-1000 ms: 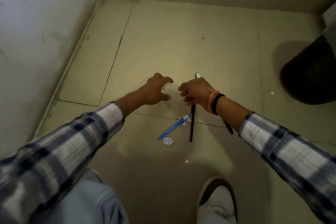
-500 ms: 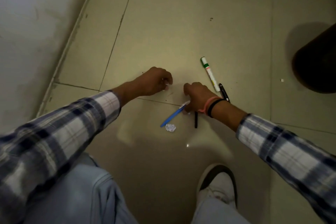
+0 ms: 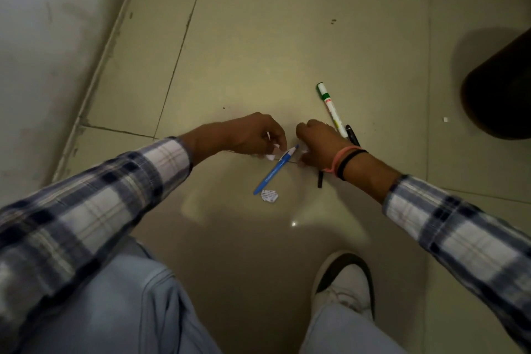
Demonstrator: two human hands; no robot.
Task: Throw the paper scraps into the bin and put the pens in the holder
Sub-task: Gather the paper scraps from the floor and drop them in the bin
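A: From the head view, why are both hands low by the blue pen [image 3: 275, 171]?

B: Gathering scraps, I'd judge. The left hand [image 3: 253, 135] pinches white paper bits [image 3: 273, 152] just left of the pen's tip; the right hand [image 3: 319, 142] curls on the tip's right, its grasp unclear. Another scrap [image 3: 269, 196] lies at the pen's near end; the marker [image 3: 331, 108] lies beyond.

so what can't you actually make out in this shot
Head view only:
- Black pen: mostly hidden under the right hand.
- Paper scraps at the left hand: fingers cover them, count unclear.
- Dark bin: cut off by the right edge, opening unseen.
- Pen holder: out of frame.
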